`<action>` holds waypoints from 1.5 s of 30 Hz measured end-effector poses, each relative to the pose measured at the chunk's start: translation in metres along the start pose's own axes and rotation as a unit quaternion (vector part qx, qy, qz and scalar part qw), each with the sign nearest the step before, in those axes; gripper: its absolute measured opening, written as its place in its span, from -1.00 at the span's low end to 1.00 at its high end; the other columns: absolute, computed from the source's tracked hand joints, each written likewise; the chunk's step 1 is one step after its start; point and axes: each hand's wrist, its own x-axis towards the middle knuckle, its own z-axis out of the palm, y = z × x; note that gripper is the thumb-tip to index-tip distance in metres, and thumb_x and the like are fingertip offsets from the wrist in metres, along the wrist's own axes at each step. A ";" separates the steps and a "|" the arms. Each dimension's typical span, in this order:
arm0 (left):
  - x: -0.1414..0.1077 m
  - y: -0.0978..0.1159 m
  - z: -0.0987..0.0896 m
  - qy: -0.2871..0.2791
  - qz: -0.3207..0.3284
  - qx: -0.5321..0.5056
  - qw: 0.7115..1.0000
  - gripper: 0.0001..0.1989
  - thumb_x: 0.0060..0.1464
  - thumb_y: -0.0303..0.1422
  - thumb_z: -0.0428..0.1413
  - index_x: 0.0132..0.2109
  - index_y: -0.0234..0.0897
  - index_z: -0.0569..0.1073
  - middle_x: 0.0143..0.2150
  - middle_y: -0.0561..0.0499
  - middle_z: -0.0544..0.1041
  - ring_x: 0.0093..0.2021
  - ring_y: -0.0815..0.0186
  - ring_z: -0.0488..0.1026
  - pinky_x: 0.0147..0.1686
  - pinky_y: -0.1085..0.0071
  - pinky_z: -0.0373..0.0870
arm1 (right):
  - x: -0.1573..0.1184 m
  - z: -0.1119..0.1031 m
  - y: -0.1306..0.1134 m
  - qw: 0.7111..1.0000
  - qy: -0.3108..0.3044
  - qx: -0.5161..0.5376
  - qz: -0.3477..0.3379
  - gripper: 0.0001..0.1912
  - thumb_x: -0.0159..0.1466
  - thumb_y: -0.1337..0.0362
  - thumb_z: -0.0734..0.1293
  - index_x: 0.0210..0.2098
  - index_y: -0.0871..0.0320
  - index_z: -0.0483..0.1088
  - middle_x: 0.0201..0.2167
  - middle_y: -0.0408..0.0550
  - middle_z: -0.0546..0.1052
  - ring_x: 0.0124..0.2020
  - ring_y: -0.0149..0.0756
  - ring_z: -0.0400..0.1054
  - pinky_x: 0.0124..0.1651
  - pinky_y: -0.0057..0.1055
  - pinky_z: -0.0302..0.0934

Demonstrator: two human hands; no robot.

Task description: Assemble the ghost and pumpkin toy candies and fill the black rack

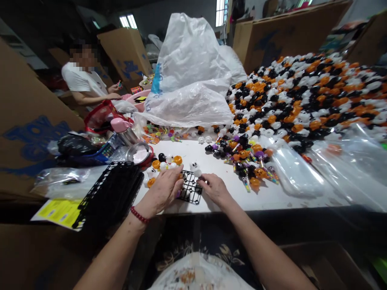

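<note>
A small black plastic grid (191,191) lies on the white table between my two hands. My left hand (165,188) rests over its left edge, fingers curled, with several orange, white and black toy pieces (163,165) just beyond the fingertips. What the left fingers hold, if anything, is hidden. At the grid's upper right corner my right hand (215,189) is pinched; the thing between its fingertips is too small to name. A white ghost-like piece (195,166) sits just beyond the grid, close to the right fingertips.
A stack of black grids (110,193) lies at left, near a pink-lidded bottle (122,128). Orange, black and white toys (296,96) are heaped at right, beside clear plastic bags (294,169). A large white sack (193,72) stands behind; another person (84,80) works at back left.
</note>
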 end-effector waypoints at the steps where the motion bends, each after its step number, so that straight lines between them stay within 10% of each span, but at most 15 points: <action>1: -0.001 0.000 -0.002 0.003 -0.006 -0.013 1.000 -0.53 0.34 -0.29 -0.13 0.33 -0.30 0.15 0.20 -0.19 0.41 0.18 0.14 0.34 0.18 0.09 0.29 | 0.001 0.000 -0.004 1.000 0.003 -0.006 -0.008 -0.78 0.38 0.20 0.21 -0.28 0.11 0.45 -0.39 -0.08 0.51 -0.29 -0.25 0.30 -0.18 -0.39 0.14; 10: -0.007 -0.005 -0.034 0.072 -0.130 -0.165 0.975 -0.49 0.36 -0.15 -0.20 0.32 -0.27 0.21 0.16 -0.16 0.46 0.16 0.17 0.40 0.17 0.18 0.34 | -0.001 -0.012 -0.007 0.996 0.045 0.071 0.019 -0.80 0.36 0.22 0.22 -0.20 0.13 0.47 -0.22 -0.02 0.58 -0.16 -0.24 0.40 -0.04 -0.34 0.21; 23: -0.030 -0.025 -0.057 0.190 -0.224 -0.108 0.950 -0.44 0.33 -0.07 -0.19 0.22 -0.38 0.34 0.06 -0.18 0.55 0.06 0.16 0.49 0.13 0.16 0.39 | 0.026 -0.011 -0.025 0.992 0.036 0.118 0.042 -0.79 0.26 0.12 0.29 -0.27 0.13 0.43 -0.43 -0.11 0.51 -0.42 -0.32 0.36 -0.31 -0.42 0.20; 45: -0.015 -0.037 -0.030 0.050 0.005 0.063 0.997 -0.58 0.34 -0.28 -0.08 0.28 -0.19 0.31 0.27 -0.05 0.38 0.26 0.19 0.27 0.26 0.08 0.21 | 0.052 0.019 -0.036 0.993 -0.084 0.085 -0.026 -0.81 0.25 0.42 0.26 -0.19 0.14 0.47 -0.23 -0.07 0.51 -0.22 -0.32 0.34 -0.13 -0.41 0.18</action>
